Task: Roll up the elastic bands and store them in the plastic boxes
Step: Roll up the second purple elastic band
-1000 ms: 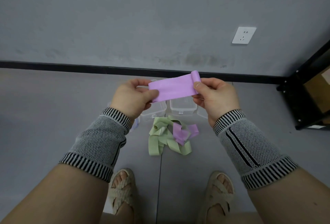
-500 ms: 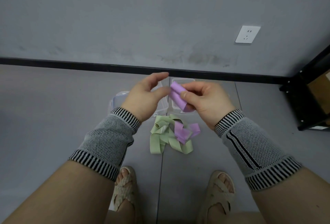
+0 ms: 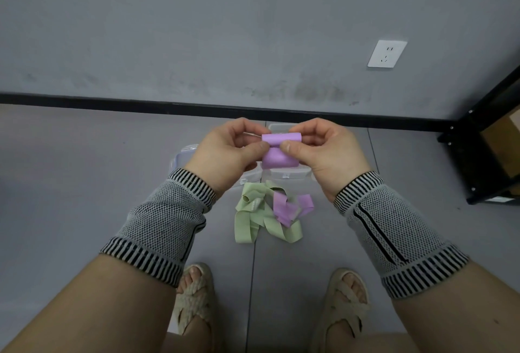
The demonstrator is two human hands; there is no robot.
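A purple elastic band point(image 3: 279, 151) is held up in front of me, its top rolled into a short tube with a flap hanging below. My left hand point(image 3: 228, 150) pinches the roll's left end between thumb and fingers. My right hand point(image 3: 323, 150) pinches the right end the same way. Beneath the hands, clear plastic boxes point(image 3: 285, 177) stand on the floor, mostly hidden. In front of them lies a loose pile of green bands point(image 3: 253, 217) and another purple band point(image 3: 289, 209).
The grey floor meets a grey wall with a black skirting strip point(image 3: 112, 101) and a white socket point(image 3: 387, 54). A black metal shelf point(image 3: 484, 144) stands at the right. My sandalled feet point(image 3: 194, 296) are below the pile.
The band, stretched flat between both hands a second ago, has been rolled from its end into a tube. Both hands have come close together and now grip the roll's ends.
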